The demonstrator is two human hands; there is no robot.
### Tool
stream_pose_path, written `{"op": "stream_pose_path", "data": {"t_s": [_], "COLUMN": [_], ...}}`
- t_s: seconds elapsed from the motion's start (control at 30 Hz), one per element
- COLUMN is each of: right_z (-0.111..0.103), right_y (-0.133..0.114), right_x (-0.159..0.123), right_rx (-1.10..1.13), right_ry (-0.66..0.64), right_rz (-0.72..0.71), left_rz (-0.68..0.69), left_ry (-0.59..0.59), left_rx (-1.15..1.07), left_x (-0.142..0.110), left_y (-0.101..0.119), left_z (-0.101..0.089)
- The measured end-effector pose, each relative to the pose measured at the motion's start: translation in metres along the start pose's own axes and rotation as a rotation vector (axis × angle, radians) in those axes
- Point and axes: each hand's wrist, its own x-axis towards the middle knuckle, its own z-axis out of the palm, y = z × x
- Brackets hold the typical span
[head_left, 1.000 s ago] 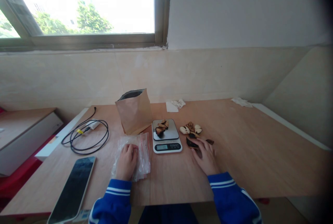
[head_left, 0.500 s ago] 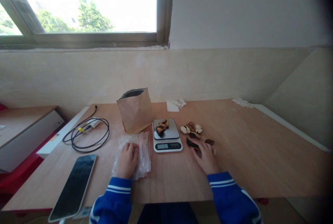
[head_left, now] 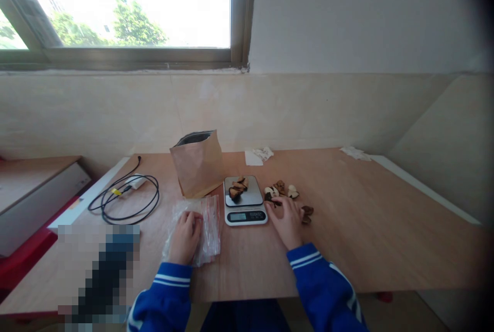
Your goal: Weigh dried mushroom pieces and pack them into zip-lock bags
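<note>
My left hand (head_left: pixel 186 237) rests with curled fingers on a stack of clear zip bags (head_left: pixel 210 239). To the right of the scale, my right hand (head_left: pixel 287 221) has its thumb and forefinger closed at a dark dried mushroom slice (head_left: pixel 269 196), partly covered by the fingers. Paler dried mushroom slices (head_left: pixel 292 191) lie just beyond that hand, and brown slices (head_left: pixel 307 213) sit at its right side. Between my hands stands a white kitchen scale (head_left: pixel 246 217) with a lit display. Several dried slices (head_left: pixel 238 188) lie on its metal plate.
An open brown paper pouch (head_left: pixel 196 164) stands behind the bags. A coiled black cable (head_left: pixel 156 195) with a white adapter (head_left: pixel 135 181) lies at left. A blurred dark patch (head_left: pixel 104 280) covers the front left. Crumpled white paper (head_left: pixel 263 154) lies by the wall.
My right hand has moved left and away from me, to the slices nearer the scale. More brown pieces show at its right side. My left hand stays on the bags.
</note>
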Motion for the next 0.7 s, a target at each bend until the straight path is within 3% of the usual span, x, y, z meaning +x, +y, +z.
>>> {"op": "stream_pose_path", "data": {"t_s": [0.17,0.3,0.57,0.7], "right_z": [0.030,0.038,0.016,0.016], "right_y": [-0.033,-0.041,0.000,0.015], "right_x": [0.022,0.020,0.005,0.001], "right_rx": [0.006,0.049,0.063,-0.008], "right_ry": [-0.049,-0.126,-0.032,0.021], "right_rz": [-0.022,-0.103,0.053,0.115], "left_rz": [-0.009,-0.011,-0.017,-0.016], "left_ry": [-0.006,-0.015,-0.014,-0.021], "left_rx": [0.004,0.003,0.009,0.012], "left_x": [-0.001,-0.001,-0.001,-0.001], "left_y": [0.000,0.000,0.000,0.000], "left_z": [0.000,0.000,0.000,0.000]}}
